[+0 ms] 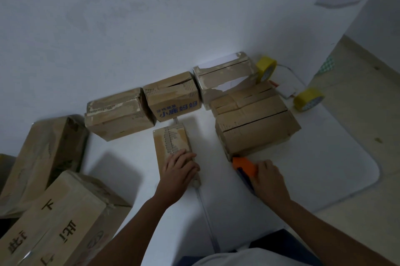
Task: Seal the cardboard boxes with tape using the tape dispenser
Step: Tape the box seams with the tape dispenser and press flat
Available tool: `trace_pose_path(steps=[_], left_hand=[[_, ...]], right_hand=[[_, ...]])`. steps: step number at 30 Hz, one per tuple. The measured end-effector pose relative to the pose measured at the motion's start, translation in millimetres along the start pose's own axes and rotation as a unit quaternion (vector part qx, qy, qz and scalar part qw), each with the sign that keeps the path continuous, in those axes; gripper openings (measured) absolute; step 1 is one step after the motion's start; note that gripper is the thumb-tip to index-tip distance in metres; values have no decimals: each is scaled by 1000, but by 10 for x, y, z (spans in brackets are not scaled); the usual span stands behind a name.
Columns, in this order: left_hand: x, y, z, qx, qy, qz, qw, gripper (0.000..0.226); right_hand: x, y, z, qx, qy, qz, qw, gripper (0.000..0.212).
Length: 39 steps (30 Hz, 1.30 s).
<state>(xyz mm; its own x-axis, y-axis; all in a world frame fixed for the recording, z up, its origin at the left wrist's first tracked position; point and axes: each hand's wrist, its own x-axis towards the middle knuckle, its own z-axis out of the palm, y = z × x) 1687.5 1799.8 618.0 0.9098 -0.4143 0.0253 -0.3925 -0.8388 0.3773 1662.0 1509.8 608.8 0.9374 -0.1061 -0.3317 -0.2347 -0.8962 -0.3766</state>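
Observation:
A small narrow cardboard box (pixel 171 144) lies on the white mat in front of me, tape running along its top. My left hand (pixel 180 168) rests on its near end, fingers curled over the box. My right hand (pixel 268 177) grips the orange and blue tape dispenser (pixel 244 166), whose front touches the near corner of a larger cardboard box (pixel 255 127). A strip of clear tape (pixel 205 211) trails from the small box toward me.
Three more boxes (pixel 119 116) (pixel 173 97) (pixel 225 75) line the wall behind. Two big cartons (pixel 43 153) (pixel 56 222) lie at the left. Two yellow tape rolls (pixel 266 68) (pixel 309 99) sit at the back right. The white mat's edge (pixel 372 174) meets tiled floor.

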Motion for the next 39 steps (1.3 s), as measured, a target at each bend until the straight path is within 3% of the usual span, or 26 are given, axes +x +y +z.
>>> trace_pose_path(steps=[1,3,5,8,9,11,15,20,22,26,28,32,39], left_hand=[[2,1,0,-1,-5,-4,1000,44],[-1,-9,1,2,-7,-7,1000,45],[-1,-11,-4,0,-8,-10,1000,45],[7,10,-29,-10,-20,-18,1000,48],[10,11,-39,-10,-26,-19,999,47],[10,-3,-40,-6,-30,-16,999,38],[-7,0,-14,-19,-13,-15,1000,24],[14,-21,-117,-152,46,-44,986,10],[-35,-91,-138,-121,48,-50,990,20],[-220,-145,-85,-33,-56,-65,996,57],[-266,-151,-26,35,-74,-47,996,69],[-253,-152,14,102,-53,-43,992,73],[-240,-153,102,169,-14,-3,985,71]], right_hand=[[-14,-82,4,21,21,-18,999,23],[-38,-335,38,187,-53,-2,981,21],[-59,-637,128,375,-180,69,907,25],[-75,-1010,241,529,-276,144,789,37],[-78,-1077,259,557,-286,150,765,36],[-79,-1134,263,583,-273,152,750,27],[-93,-1094,257,579,-233,126,771,20],[-79,-1064,327,527,-149,78,833,8],[-63,-1038,339,511,-124,52,849,7],[-37,-979,342,477,-103,2,873,9],[-21,-975,331,456,-84,-18,886,9],[-14,-961,340,426,-52,-57,901,9],[-7,-948,374,444,-39,-63,893,8]])
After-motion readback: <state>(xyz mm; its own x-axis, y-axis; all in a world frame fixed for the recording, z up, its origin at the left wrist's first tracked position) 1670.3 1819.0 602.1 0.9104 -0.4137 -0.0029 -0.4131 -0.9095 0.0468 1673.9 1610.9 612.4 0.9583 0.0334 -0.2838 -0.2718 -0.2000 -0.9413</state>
